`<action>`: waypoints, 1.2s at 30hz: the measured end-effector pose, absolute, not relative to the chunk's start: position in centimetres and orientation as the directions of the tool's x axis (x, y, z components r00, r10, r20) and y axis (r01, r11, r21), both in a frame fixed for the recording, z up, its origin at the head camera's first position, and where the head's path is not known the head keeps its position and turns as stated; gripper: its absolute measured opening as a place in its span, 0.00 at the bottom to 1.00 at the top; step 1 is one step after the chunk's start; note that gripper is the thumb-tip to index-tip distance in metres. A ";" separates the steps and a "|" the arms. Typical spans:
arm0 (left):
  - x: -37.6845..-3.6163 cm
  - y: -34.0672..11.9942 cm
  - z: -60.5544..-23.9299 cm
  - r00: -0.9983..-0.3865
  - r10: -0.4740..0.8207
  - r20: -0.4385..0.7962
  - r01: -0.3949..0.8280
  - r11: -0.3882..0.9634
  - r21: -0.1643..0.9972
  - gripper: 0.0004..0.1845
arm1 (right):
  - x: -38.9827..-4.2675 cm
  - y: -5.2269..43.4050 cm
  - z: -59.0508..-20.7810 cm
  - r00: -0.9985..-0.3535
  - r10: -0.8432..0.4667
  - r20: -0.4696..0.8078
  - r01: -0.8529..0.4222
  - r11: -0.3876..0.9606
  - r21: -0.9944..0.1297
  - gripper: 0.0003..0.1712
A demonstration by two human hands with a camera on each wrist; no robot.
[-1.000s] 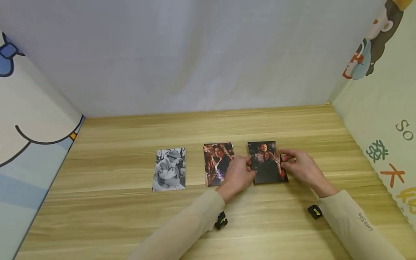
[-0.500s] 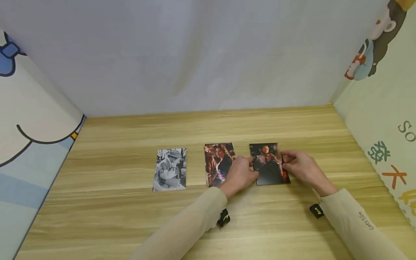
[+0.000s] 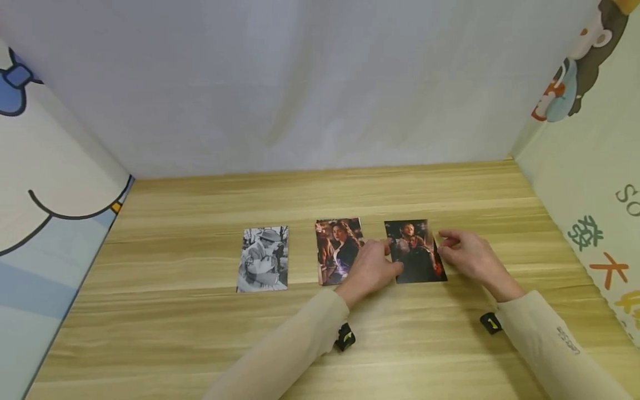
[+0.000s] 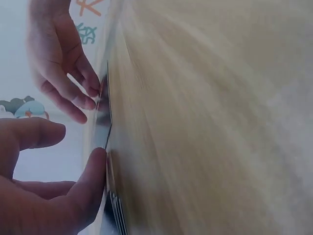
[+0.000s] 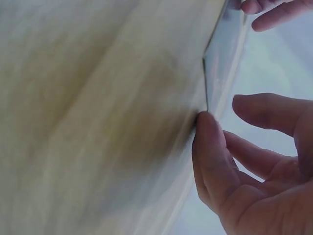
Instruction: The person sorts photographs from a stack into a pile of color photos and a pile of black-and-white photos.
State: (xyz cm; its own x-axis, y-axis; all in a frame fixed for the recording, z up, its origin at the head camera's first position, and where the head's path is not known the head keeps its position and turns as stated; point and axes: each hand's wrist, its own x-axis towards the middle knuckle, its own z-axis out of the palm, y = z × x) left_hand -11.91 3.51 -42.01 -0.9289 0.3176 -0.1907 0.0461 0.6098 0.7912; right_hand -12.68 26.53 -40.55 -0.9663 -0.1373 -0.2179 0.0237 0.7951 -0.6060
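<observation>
both hands are down at the dark photo, the rightmost of three prints in a row on the wooden table. the left hand has its thumb tip against the photo's left edge, the other fingers loose and clear of it. the right hand sits at the photo's right edge with fingers relaxed and spread, a thumb tip touching the edge in the wrist view; neither hand is curled round anything. to square it up well, i'd judge light, even nudges from both edges work best, keeping the print flat and level with the colour photo just left of it. the dark photo is a glossy portrait-format print, figures on a near-black ground with a red patch at its lower right corner. further left of it lies the black-and-white photo.
</observation>
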 end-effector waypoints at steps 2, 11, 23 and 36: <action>-11.5 3.3 -41.9 -0.929 0.318 -0.188 0.029 0.569 0.821 0.37 | -12.5 26.5 -40.4 -0.968 -0.130 -0.213 0.029 0.791 -0.612 0.30; -9.6 1.1 -40.8 -0.961 0.269 -0.069 0.054 0.425 0.903 0.34 | -11.3 25.4 -39.3 -0.985 -0.107 -0.138 0.017 0.728 -0.685 0.31; -8.0 -3.0 -40.0 -0.975 0.203 0.090 0.171 0.428 0.887 0.33 | -10.4 23.7 -38.1 -0.994 -0.073 -0.076 0.010 0.653 -0.757 0.34; -6.9 -7.3 -40.0 -0.982 0.055 0.178 0.185 0.434 0.882 0.34 | -9.6 21.5 -38.0 -0.996 -0.082 0.032 -0.075 0.590 -0.804 0.30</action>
State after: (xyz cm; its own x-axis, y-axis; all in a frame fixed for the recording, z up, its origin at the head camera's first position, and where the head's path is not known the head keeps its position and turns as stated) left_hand -6.89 -7.29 -40.00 -0.9824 0.0551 0.1785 0.1845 0.4336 0.8820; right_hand -9.56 21.53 -38.03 -0.9961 -0.0825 0.0324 -0.0750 0.5900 -0.8039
